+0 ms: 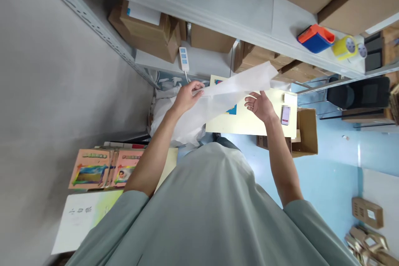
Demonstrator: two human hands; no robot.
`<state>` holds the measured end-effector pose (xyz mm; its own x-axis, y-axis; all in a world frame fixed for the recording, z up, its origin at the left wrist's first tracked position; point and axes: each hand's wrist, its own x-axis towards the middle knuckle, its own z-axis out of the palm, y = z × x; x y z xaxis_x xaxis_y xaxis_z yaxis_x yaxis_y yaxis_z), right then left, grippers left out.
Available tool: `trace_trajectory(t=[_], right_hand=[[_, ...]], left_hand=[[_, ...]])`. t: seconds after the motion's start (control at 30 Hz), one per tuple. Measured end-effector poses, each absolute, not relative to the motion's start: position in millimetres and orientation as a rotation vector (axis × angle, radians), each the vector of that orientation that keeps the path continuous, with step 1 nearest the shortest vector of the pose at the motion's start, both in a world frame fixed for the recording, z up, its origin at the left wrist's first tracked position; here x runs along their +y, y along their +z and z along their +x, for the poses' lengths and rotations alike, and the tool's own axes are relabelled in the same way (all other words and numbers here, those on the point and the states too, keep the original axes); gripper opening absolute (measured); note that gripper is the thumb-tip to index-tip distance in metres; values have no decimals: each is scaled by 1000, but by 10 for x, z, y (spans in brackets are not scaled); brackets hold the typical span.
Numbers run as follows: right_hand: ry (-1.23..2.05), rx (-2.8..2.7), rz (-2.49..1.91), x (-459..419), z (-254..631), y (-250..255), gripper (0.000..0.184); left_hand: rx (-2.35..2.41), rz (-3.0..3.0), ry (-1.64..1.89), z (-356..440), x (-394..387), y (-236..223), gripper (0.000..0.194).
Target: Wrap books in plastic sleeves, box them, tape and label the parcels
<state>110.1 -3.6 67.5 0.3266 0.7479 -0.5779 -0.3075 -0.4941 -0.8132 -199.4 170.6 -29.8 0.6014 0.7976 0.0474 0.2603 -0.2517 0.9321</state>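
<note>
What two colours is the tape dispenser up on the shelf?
The tape dispenser is orange-red and blue, seen best in the head view.

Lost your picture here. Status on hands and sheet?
Left hand gripping translucent sheet. Right hand open by other end, contact unclear. Sheet partly hides blue item below.

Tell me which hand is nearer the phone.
Right. The right hand hovers just left of the phone; the left hand is much farther left, holding the white sheet.
</note>
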Motion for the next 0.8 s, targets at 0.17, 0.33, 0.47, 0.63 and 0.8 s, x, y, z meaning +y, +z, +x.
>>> trace_trajectory(t=[0.17, 0.33, 0.47, 0.63, 0.8], right_hand=[[1192, -599, -1656, -402, 1402, 663, 90], [825, -1023, -1873, -442, 1844, 471, 127], [427, -1388, -2063, -293, 2271, 282, 130], [267, -1761, -2140, -285, 2755, 121, 96], [449, -1701, -2004, -530, 3310, -90, 34]], left_hand=[[860, 1899, 506, -1708, 1739, -123, 23], [813, 1962, 328, -1399, 1692, 5, 23], [803, 2002, 234, -1083, 1639, 91, 26], [819, 2019, 102, -576, 1510, 125, 36], [920, 2020, 42, -127, 1372, 54, 38]])
